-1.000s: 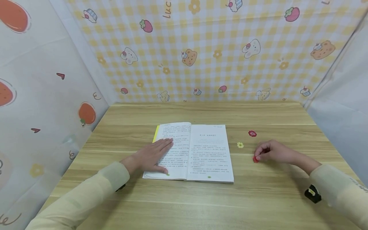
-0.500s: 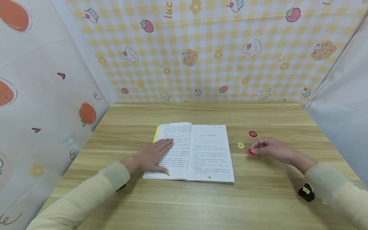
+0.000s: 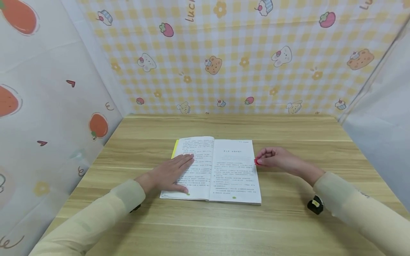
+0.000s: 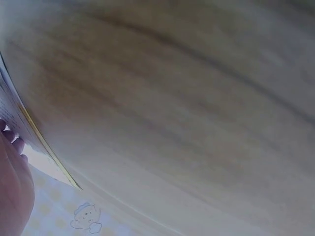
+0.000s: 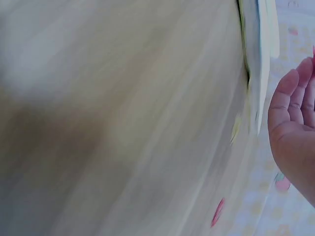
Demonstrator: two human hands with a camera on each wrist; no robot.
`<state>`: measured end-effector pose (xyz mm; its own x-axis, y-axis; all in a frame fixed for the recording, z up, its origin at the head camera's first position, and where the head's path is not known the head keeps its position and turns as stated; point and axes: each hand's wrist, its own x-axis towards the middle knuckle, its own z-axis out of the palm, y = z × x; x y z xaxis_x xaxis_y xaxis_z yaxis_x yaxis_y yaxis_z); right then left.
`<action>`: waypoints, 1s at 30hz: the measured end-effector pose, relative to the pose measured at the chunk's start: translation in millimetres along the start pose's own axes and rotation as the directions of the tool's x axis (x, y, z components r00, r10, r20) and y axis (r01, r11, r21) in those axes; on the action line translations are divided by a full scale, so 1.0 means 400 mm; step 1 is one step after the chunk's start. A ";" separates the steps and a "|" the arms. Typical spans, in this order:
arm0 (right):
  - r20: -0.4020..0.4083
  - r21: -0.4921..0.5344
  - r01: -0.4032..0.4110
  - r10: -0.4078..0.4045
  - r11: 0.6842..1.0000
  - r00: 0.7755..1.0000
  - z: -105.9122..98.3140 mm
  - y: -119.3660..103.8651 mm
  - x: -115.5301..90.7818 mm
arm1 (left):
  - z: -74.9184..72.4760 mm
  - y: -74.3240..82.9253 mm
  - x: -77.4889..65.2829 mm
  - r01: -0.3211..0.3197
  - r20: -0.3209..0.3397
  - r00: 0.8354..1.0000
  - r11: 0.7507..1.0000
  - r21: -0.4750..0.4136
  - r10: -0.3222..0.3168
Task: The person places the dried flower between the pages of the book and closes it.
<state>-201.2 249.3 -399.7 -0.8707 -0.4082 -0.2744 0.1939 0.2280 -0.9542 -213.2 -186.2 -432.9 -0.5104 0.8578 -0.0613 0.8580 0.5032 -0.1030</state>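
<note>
An open book (image 3: 235,170) with printed pages lies on the wooden table. My left hand (image 3: 174,174) rests flat on its left page, fingers spread, thumb near the lower edge. My right hand (image 3: 278,160) pinches a small red flower (image 3: 256,161) between thumb and fingers, just at the book's right edge. In the right wrist view, only a sliver of this flower shows above the fingertips. Two other flat flowers, a yellow one (image 5: 236,129) and a dark red one (image 5: 217,212), lie on the table there; in the head view my right hand hides them.
The wooden table (image 3: 224,231) reaches back to a checked, cartoon-printed cloth (image 3: 243,78). Another printed cloth (image 3: 57,106) hangs at the left, and a pale one (image 3: 384,124) at the right. A black wrist device (image 3: 315,205) sits under the right sleeve.
My right hand has lifted the red flower and carried it left and away from me, to the book's right edge. My left hand has stayed on the left page.
</note>
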 end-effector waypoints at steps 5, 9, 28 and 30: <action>-0.032 -0.073 -0.008 0.006 0.997 0.999 0.060 -0.022 0.050 | -0.005 0.002 0.000 0.008 0.008 1.000 1.000 -0.017 -0.007; -0.025 -0.107 0.001 -0.004 0.994 1.000 0.108 -0.032 0.084 | -0.006 0.002 -0.001 0.012 0.019 1.000 1.000 -0.007 -0.012; -0.034 -0.203 -0.014 0.007 0.979 0.999 0.244 -0.048 0.192 | 0.002 0.001 -0.004 -0.010 -0.027 1.000 1.000 -0.021 0.009; -0.042 -0.232 -0.019 0.009 0.973 0.999 0.252 -0.053 0.196 | 0.003 0.001 -0.005 -0.013 -0.035 0.999 1.000 -0.021 0.012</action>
<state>-228.2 123.4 -413.0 -0.8869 -0.3689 -0.2782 0.1001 0.4345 -0.8951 -212.0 -187.7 -434.1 -0.4977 0.8669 -0.0282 0.8655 0.4942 -0.0816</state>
